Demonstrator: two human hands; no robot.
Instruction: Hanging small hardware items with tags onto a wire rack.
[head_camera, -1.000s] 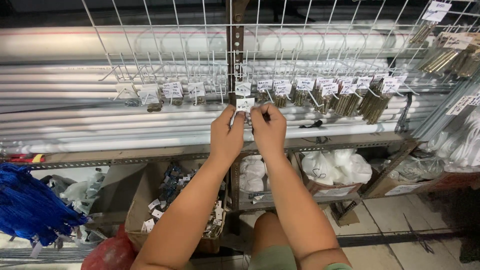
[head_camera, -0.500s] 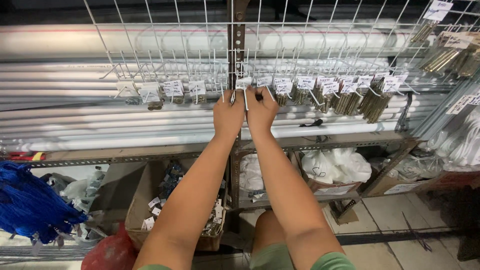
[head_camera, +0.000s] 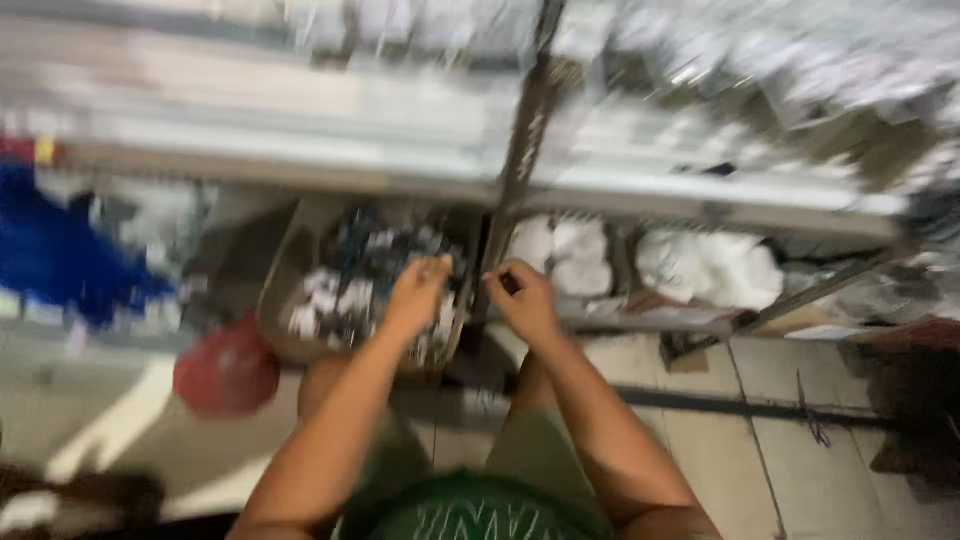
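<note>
head view, motion-blurred | left hand (head_camera: 418, 295) and right hand (head_camera: 524, 300) were held low over cardboard box (head_camera: 365, 285) of small packets on lower shelf (head_camera: 700, 215) | grip contents couldn't be told | step judged: picking stock; next calls for a steady pinch

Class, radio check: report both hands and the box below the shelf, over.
Left hand over the box of small packets, grip blurred. Right hand beside it, near the upright. Nothing between them.
</note>
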